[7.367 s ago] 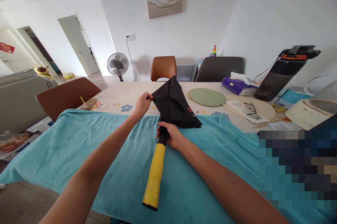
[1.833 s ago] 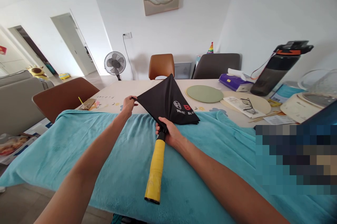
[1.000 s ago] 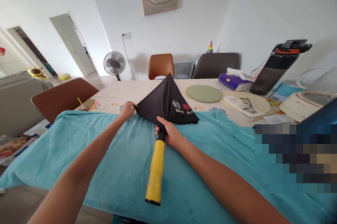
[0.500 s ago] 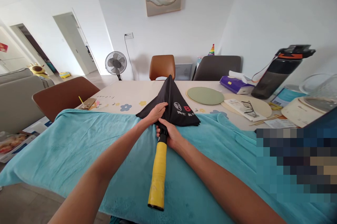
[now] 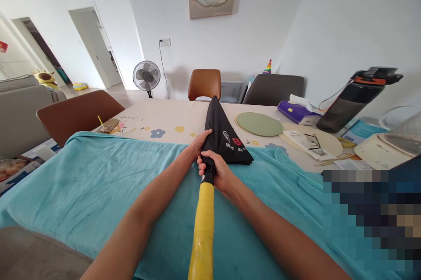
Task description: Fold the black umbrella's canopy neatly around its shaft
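A black umbrella with a white and red logo lies on a teal blanket, its yellow handle pointing toward me. My right hand is closed round the shaft just above the handle. My left hand presses against the left side of the black canopy cloth, fingers curled onto it and holding the fold in.
Beyond the blanket the table holds a green round mat, glasses on paper, a purple tissue box and a dark bottle. Brown chairs stand left and at the far end. A pixelated patch covers the lower right.
My left hand let go of the canopy's spread left corner and came in to the shaft, folding the cloth narrow. The umbrella and handle drew closer to me.
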`<state>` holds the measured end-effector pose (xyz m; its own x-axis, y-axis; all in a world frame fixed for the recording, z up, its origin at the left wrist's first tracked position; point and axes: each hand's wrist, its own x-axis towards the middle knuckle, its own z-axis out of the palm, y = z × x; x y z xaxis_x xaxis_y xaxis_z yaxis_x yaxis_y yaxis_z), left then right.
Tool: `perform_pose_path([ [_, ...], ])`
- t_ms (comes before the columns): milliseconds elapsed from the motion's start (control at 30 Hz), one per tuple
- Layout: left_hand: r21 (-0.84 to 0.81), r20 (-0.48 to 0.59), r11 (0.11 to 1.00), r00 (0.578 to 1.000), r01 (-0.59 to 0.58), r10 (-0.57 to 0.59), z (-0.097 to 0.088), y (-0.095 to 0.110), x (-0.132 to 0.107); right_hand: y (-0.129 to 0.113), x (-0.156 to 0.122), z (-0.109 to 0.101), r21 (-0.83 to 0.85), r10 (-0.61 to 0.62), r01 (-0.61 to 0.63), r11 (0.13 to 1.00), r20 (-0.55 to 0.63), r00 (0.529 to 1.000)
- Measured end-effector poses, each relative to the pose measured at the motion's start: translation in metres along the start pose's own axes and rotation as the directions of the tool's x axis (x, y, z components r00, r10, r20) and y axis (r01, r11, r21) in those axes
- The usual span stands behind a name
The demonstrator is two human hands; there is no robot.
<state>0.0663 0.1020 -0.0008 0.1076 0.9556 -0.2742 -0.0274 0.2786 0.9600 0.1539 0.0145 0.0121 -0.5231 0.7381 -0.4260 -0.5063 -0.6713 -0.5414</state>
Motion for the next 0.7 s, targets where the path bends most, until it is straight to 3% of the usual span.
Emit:
perform_pose_path([
  [67,-0.079,0.126,0.992,0.988,0.097,-0.086,-0.002,0.000,-0.004,0.000,-0.002,0.003,-0.058,-0.014,0.012,0.998,-0.024,1.000],
  [133,-0.155,0.213,0.980,0.972,0.128,-0.094,-0.006,0.001,-0.007,0.000,-0.005,0.006,-0.131,-0.048,0.041,0.991,-0.054,0.997],
  [300,-0.238,0.226,0.966,0.973,0.099,-0.044,-0.013,0.002,-0.013,0.006,-0.008,0.011,-0.291,-0.104,0.084,0.953,-0.051,0.993],
  [500,-0.293,0.296,0.943,0.953,0.160,-0.070,-0.014,0.000,-0.013,0.021,-0.004,0.011,-0.113,-0.104,0.103,0.988,-0.009,0.995],
  [567,-0.231,0.264,0.958,0.958,0.171,-0.107,-0.012,-0.001,-0.015,0.022,-0.004,0.012,-0.076,-0.090,0.087,0.993,-0.037,0.995],
  [700,-0.085,0.047,0.993,0.996,0.084,-0.080,-0.007,-0.001,-0.019,0.017,-0.009,0.014,-0.002,-0.062,0.062,0.998,-0.077,0.995],
])
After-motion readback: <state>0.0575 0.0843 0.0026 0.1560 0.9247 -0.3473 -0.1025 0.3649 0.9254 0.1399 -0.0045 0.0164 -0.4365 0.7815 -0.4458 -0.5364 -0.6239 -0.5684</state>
